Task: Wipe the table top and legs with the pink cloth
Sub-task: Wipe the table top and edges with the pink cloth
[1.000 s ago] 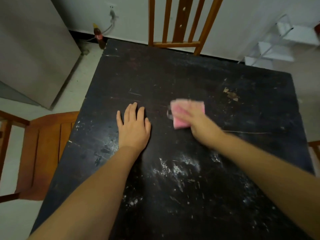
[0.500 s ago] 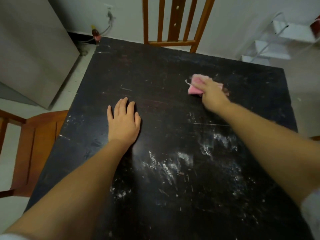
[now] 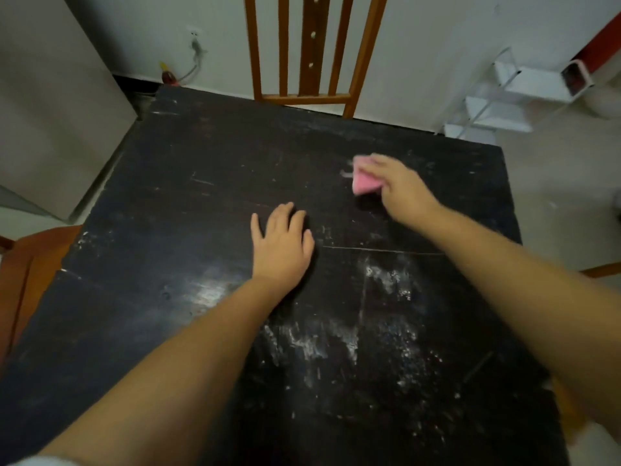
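Observation:
A dark, scratched table top (image 3: 208,183) with white smears fills the view. The pink cloth (image 3: 363,181) lies on its far right part, pressed under my right hand (image 3: 400,190), whose fingers are closed over it; only the cloth's left corner shows and it is blurred. My left hand (image 3: 282,245) rests flat on the table's middle, fingers apart, holding nothing. The table legs are hidden.
A wooden chair back (image 3: 312,52) stands against the far edge. Another wooden chair seat (image 3: 23,264) is at the left. A grey cabinet (image 3: 50,105) stands far left, a white rack (image 3: 504,95) far right, and a bottle (image 3: 168,75) on the floor by the wall.
My right hand swept the cloth from the table's middle to the far right, then back a little toward me. My left hand stayed flat in place.

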`<move>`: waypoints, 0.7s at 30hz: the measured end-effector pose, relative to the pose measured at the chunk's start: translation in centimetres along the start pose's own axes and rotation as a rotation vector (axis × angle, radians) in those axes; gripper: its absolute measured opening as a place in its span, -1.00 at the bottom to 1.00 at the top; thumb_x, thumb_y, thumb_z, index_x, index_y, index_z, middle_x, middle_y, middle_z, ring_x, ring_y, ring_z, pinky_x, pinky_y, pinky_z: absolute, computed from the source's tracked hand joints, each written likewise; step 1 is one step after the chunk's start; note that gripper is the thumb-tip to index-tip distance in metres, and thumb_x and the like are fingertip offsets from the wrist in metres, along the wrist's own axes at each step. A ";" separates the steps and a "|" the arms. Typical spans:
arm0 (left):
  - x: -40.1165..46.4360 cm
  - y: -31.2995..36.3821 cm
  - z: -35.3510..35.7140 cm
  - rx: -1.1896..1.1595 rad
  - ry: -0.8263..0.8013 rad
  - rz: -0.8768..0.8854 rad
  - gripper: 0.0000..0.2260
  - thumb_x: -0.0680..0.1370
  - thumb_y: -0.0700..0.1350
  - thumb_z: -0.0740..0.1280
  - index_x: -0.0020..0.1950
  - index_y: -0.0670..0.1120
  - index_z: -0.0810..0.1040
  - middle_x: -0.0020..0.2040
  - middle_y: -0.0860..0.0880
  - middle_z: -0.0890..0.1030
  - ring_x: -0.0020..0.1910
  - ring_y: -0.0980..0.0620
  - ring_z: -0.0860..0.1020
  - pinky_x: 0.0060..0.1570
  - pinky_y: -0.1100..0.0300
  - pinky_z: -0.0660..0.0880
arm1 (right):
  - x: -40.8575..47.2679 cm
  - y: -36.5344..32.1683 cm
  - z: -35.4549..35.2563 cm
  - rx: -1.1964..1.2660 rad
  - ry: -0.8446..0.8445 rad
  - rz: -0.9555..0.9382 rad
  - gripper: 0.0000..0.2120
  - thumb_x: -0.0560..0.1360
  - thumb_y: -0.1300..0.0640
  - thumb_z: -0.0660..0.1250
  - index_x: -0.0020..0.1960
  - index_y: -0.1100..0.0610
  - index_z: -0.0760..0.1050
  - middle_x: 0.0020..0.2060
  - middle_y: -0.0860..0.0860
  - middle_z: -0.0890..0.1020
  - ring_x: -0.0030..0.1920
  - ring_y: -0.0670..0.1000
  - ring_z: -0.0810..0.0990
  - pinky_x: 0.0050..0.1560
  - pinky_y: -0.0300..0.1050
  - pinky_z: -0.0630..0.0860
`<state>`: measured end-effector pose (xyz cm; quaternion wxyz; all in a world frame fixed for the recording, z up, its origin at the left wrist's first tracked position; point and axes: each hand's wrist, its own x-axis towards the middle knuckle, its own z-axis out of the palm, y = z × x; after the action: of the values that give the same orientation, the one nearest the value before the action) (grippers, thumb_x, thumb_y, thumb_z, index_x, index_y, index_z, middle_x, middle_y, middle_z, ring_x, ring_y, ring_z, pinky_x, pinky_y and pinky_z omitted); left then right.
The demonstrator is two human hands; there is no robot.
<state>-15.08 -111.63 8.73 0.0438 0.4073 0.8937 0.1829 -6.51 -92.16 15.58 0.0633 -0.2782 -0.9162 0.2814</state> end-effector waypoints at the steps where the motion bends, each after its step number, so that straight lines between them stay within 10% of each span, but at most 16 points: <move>1: -0.1 0.6 0.8 0.010 0.000 -0.012 -0.62 0.58 -0.01 0.08 0.37 -0.09 0.35 0.45 -0.09 0.27 0.46 -0.02 0.15 0.40 -0.14 -0.16 | 1.5 1.8 0.0 -0.053 0.004 0.072 -0.50 0.51 0.42 0.09 0.39 0.11 0.35 0.44 0.12 0.28 0.44 0.10 0.24 0.47 -0.14 0.07; 5: -0.2 0.6 1.7 0.026 0.035 -0.021 -0.65 0.58 -0.07 0.13 0.36 -0.11 0.35 0.44 -0.11 0.28 0.45 -0.05 0.17 0.40 -0.14 -0.13 | -2.7 4.4 4.9 -0.077 -0.128 -0.017 -0.58 0.59 0.25 0.10 0.44 0.16 0.26 0.43 0.13 0.27 0.45 0.12 0.20 0.50 0.02 0.01; 8: 0.0 0.9 1.3 0.051 -0.002 -0.033 -0.63 0.59 -0.05 0.10 0.38 -0.10 0.32 0.46 -0.11 0.25 0.46 -0.05 0.13 0.40 -0.14 -0.14 | -13.1 2.9 7.4 0.057 -0.230 -0.141 -0.50 0.61 -0.10 -0.07 0.51 0.01 0.07 0.51 -0.09 0.03 0.51 -0.09 -0.08 0.48 -0.21 -0.19; 10: -0.1 1.2 1.2 0.069 -0.028 -0.037 -0.62 0.59 -0.04 0.08 0.39 -0.09 0.29 0.47 -0.10 0.22 0.47 -0.05 0.11 0.41 -0.14 -0.15 | -19.2 0.5 6.3 0.128 -0.337 -0.154 -0.47 0.62 0.17 0.02 0.48 -0.11 -0.13 0.47 -0.16 -0.18 0.50 -0.09 -0.23 0.45 -0.20 -0.34; 16: 0.0 1.3 1.3 0.084 0.008 -0.034 -0.64 0.58 -0.06 0.13 0.36 -0.12 0.34 0.44 -0.14 0.29 0.45 -0.09 0.17 0.40 -0.17 -0.09 | -7.0 2.1 -1.5 0.055 -0.079 -0.067 -0.51 0.49 0.47 0.08 0.34 0.16 0.41 0.37 0.13 0.40 0.39 0.07 0.33 0.34 -0.45 0.06; 21: 0.0 1.2 1.4 0.096 0.007 -0.034 -0.64 0.59 -0.05 0.08 0.38 -0.10 0.30 0.45 -0.11 0.25 0.46 -0.08 0.13 0.41 -0.14 -0.12 | -0.6 9.5 -0.5 -0.050 -0.044 0.158 -0.57 0.54 0.33 0.16 0.38 0.11 0.38 0.41 0.12 0.33 0.40 0.10 0.31 0.46 0.00 0.14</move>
<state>-13.91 -110.50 7.86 0.0242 0.3930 0.9084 0.1405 -1.39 -85.69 10.75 0.0136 -0.3450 -0.8993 0.2684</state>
